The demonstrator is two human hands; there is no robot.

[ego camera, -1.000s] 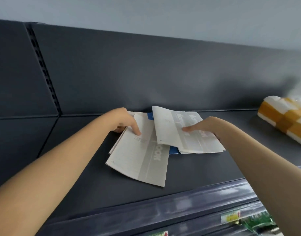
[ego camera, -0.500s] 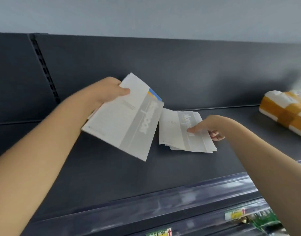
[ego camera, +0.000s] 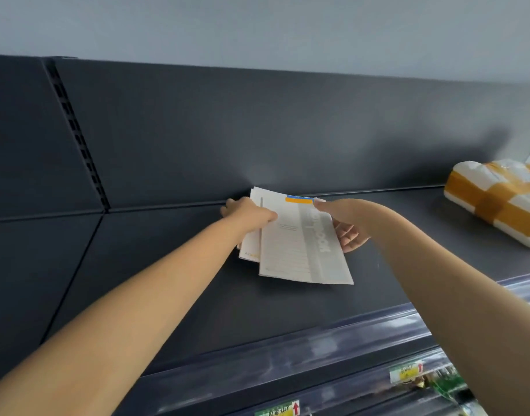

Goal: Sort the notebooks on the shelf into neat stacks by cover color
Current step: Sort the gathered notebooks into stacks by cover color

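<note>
Head view only. The notebooks (ego camera: 299, 247) are a small fanned bundle with white-grey covers, and a blue-and-yellow edge shows at the far end. They sit low on the shelf (ego camera: 167, 265), well apart from the taped parcel (ego camera: 498, 202) and to its left. The left hand (ego camera: 248, 214) pinches the bundle's edge farthest from the parcel, thumb on top and fingers beneath. The right hand (ego camera: 345, 226) holds the edge facing the parcel, forefinger laid over the far corner and the other fingers curled under. Cannot tell whether the bundle rests fully on the shelf. Judgement: thin, light and floppy, with smooth covers likely to slide over one another. Best gripped at both long edges with thumbs pressing down, then tapped square before the coloured cover is pulled out.
</note>
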